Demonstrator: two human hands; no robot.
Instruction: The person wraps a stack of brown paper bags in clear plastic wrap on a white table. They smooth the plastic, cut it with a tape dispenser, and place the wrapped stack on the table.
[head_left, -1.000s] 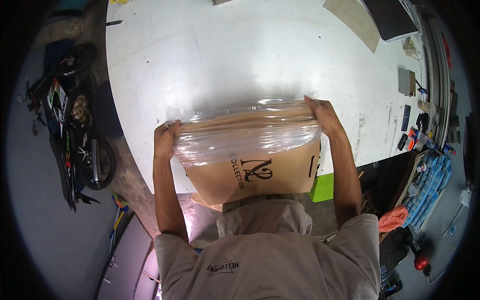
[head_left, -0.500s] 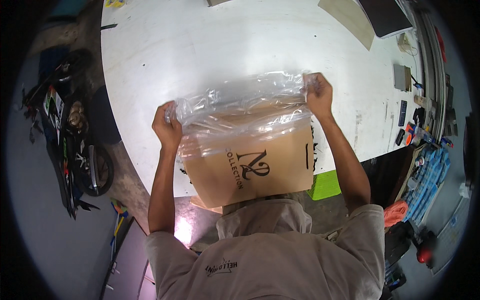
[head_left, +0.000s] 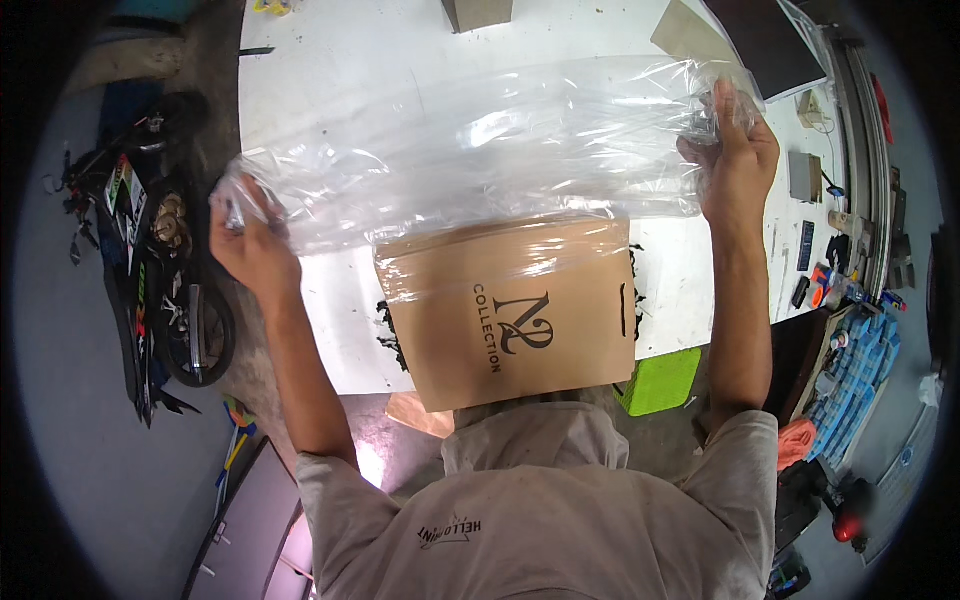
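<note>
A brown kraft paper bag [head_left: 440, 350] with dark printing and a black cord handle lies at the near edge of the white table [head_left: 350, 50]. Clear plastic film [head_left: 430, 140], wrinkled and shiny, stretches across the table beyond it, and its near edge covers the bag's far end. Off to the left, my left hand [head_left: 248, 225] has its fingers closed on the film's left end. My right hand [head_left: 735, 150] grips the right end, higher and farther away. Black cord tufts [head_left: 393, 338] stick out at both sides of the bag.
A dark flat panel [head_left: 765, 45] and a grey-brown sheet [head_left: 685, 35] lie at the far right. A cardboard block [head_left: 478, 12] stands at the far edge. Small tools line the right side. A bright green basket [head_left: 660, 383] is below the table edge; a motorbike [head_left: 150, 260] stands left.
Both hands have moved apart and away from me, spreading the plastic film wider. The film has drawn back toward the bag's far end, baring more of it.
</note>
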